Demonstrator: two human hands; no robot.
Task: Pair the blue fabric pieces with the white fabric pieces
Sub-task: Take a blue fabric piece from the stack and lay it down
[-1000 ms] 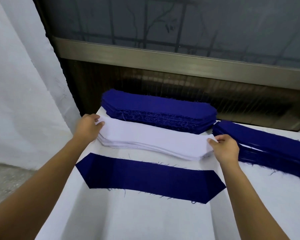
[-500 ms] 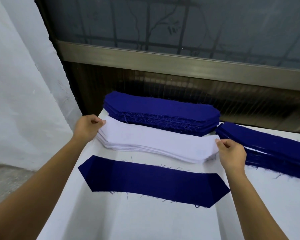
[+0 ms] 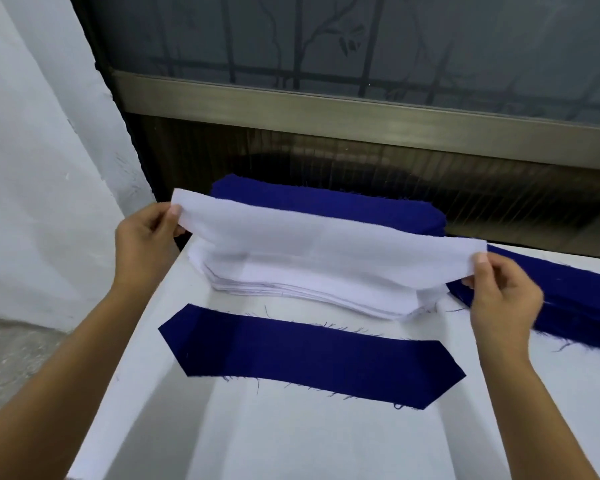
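A single white fabric piece (image 3: 326,240) hangs stretched in the air above the white stack (image 3: 312,289). My left hand (image 3: 142,240) pinches its left end and my right hand (image 3: 503,299) pinches its right end. One blue fabric piece (image 3: 309,355) lies flat on the white table in front of the stack. Behind the lifted piece sits a thick stack of blue pieces (image 3: 326,202), partly hidden by it.
A second pile of blue pieces (image 3: 582,303) lies at the right, behind my right hand. The white table (image 3: 291,441) ends at its left edge beside a white wall. A dark window frame (image 3: 361,112) runs close behind the stacks.
Both hands have lifted the top white piece off the white stack and raised it. The blue piece in front has not moved.
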